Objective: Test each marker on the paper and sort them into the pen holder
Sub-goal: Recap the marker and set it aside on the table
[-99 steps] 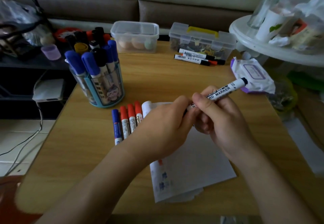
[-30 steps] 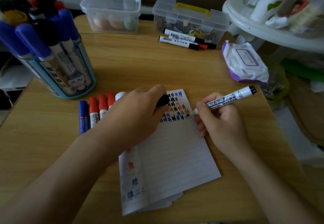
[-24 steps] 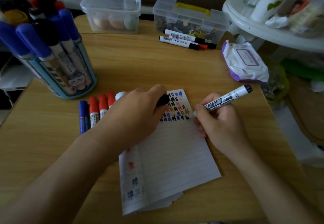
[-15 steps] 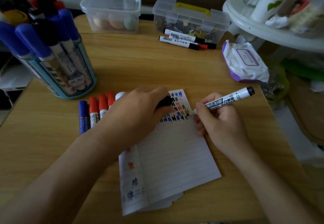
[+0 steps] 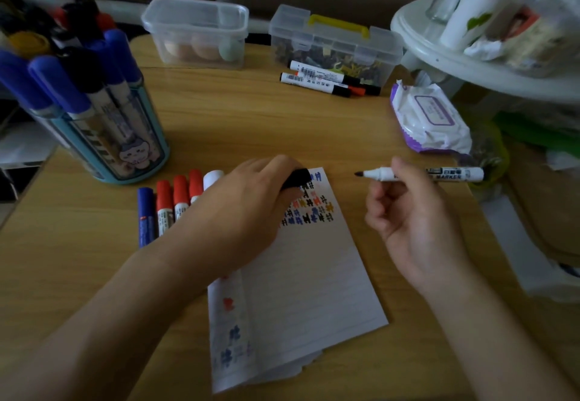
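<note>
Right hand [image 5: 414, 225] pinches uncapped white black-tipped marker [image 5: 439, 174], level above wooden table [image 5: 251, 118]; left hand [image 5: 238, 209] grips black cap [image 5: 296, 178] over lined white paper [image 5: 307, 275].

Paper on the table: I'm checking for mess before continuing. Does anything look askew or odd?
The paper lies skewed, its left edge curled up, with sheets beneath poking out at the bottom. No ink spill shows. The right hand's marker is uncapped.

Bare wooden bench [image 5: 251, 124] lies open in the middle. Tall blue marker-filled pen holder [image 5: 125, 149] blocks the left edge; clear plastic tub [image 5: 194, 33] and clear yellow-handled case [image 5: 335, 43] line the far edge; white wipes pack [image 5: 430, 121] crowds the right edge.
</note>
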